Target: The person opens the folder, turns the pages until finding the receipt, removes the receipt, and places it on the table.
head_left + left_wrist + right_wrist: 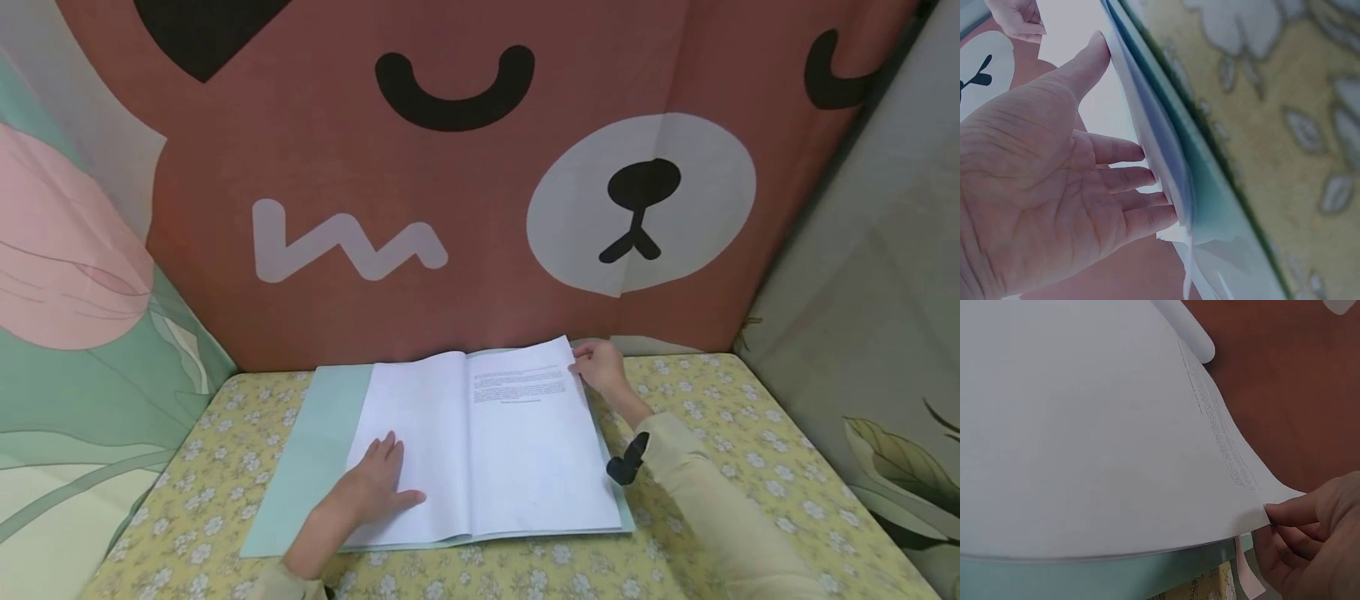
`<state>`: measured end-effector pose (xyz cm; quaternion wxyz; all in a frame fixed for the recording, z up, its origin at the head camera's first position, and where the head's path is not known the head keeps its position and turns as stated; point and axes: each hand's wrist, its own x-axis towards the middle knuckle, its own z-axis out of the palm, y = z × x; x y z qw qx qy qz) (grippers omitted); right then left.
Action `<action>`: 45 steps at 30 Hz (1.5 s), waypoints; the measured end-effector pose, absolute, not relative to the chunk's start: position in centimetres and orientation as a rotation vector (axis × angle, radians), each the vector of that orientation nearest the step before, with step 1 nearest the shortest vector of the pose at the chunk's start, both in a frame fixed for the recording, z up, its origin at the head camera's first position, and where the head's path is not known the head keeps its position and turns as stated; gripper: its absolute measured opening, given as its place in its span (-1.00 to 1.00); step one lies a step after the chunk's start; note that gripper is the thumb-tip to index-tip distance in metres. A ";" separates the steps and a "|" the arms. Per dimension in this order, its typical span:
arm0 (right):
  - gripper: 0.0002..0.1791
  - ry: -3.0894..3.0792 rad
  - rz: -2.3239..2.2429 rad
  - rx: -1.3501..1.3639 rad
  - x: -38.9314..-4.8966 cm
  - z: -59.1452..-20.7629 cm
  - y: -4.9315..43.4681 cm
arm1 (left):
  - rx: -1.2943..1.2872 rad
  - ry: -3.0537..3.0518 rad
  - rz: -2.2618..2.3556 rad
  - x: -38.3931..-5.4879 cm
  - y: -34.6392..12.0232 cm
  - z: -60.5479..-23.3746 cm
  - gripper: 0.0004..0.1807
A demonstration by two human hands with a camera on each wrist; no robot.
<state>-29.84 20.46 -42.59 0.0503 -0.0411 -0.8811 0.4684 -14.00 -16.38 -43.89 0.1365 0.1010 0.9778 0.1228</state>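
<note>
A stack of white pages [540, 467] lies spread open in a pale green folder [333, 417] on the table. Short printed text runs across the upper part of the right-hand page; the left-hand page [423, 417] looks blank. My left hand [375, 483] rests on the left-hand page with its fingers extended, fingertips on the paper in the left wrist view. At the far right corner, my right hand [606, 371] pinches the page's edge between thumb and fingers, and that corner is lifted. In the right wrist view the sheet [1116, 456] bends up toward the right hand [1310, 537].
A yellow floral cloth [202, 500] covers the table under the folder. Behind it rises a reddish-brown fabric wall [480, 308] with a cartoon bear face, and printed curtains [862, 333] hang at both sides. A dark band [630, 458] is on the right wrist.
</note>
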 end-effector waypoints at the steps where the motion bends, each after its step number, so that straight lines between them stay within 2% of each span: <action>1: -0.76 -2.683 1.404 -0.114 -29.8 -42.6 20.4 | 0.293 2.832 0.354 -14.0 -16.4 -43.9 0.00; 5: -0.77 -2.671 1.481 -0.127 -30.0 -42.7 20.5 | 0.307 2.840 0.351 -13.9 -16.3 -43.8 0.00; 15: -0.56 -2.683 1.927 -0.123 -29.7 -40.6 21.0 | 0.278 2.837 0.364 -13.8 -16.8 -43.7 -0.03; 33: -0.40 -2.386 2.574 -0.021 -29.5 -36.5 18.2 | 0.398 2.932 0.510 -13.1 -16.9 -42.9 -0.35; 37: -0.40 -2.311 2.667 -0.045 -29.2 -35.9 17.2 | 0.384 2.944 0.583 -13.2 -16.8 -42.9 -0.41; 45: -0.54 -2.224 2.733 -0.131 -28.7 -35.1 15.3 | 0.316 2.916 0.982 -13.4 -16.4 -42.5 -0.53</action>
